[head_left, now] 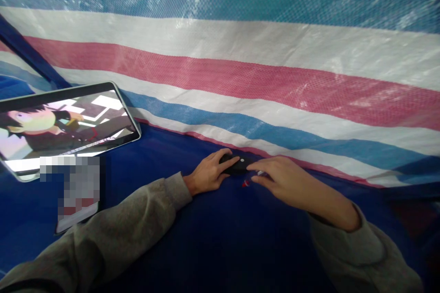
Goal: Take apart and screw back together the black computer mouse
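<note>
A small black object (237,165) with a pale round spot on top lies on the dark blue surface, close to the striped sheet. My left hand (210,171) is closed around its left end, fingers over the top and thumb along the near side. At the object's right end is my right hand (280,176), thumb and forefinger pinched together. Between those fingertips shows a small pale piece (260,172), too little visible to name. Just below lies or hangs a tiny red item (245,183); I cannot tell whether it touches the surface.
On the left, a tablet (129,135) with a cartoon on its screen leans at an angle. A blurred-out flat item (80,219) lies in front of it, near my left sleeve. The striped plastic sheet (220,73) rises like a wall behind my hands. A blue strap (32,50) slants at far left.
</note>
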Tool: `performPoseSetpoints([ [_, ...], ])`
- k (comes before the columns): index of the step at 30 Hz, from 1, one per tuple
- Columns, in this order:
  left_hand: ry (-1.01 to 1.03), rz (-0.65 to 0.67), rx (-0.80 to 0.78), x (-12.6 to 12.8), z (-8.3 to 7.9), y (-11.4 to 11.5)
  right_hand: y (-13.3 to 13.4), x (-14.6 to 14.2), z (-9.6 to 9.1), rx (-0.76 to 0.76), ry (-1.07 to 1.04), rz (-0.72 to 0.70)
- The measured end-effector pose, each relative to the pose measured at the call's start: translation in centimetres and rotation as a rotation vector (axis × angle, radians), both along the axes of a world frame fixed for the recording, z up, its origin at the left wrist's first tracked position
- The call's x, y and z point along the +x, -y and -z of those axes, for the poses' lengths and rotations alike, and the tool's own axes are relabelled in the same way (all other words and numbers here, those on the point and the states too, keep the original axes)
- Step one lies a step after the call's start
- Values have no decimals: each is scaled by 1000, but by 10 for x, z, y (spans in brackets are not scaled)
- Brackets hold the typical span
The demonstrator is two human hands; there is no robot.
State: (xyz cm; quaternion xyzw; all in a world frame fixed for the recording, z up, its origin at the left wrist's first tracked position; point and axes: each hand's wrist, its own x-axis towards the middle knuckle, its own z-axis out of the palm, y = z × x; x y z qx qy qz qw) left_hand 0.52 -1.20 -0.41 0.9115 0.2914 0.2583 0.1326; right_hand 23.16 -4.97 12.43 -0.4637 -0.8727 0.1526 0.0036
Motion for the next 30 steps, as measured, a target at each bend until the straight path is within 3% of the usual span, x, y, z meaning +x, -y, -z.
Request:
performPoseSetpoints([
  [5,75,4,-145,-1,-2,0,11,-1,40,-105,74,-8],
  [9,142,-21,-253,-1,-5,-1,19,-8,62,-66,118,9],
  [14,125,-115,-192,-2,-8,-3,28,-20,67,162,130,49],
  [17,96,-149,-150,-2,-8,-5,30,-25,75,351,-57,138],
  [20,51,-143,-133,-1,-5,-7,30,-30,96,522,-188,262],
  [25,-20,-130,-82,0,-1,-4,28,-34,130,418,-208,280],
  [30,19,-177,-88,-3,-3,8,30,-32,134,418,-239,292],
])
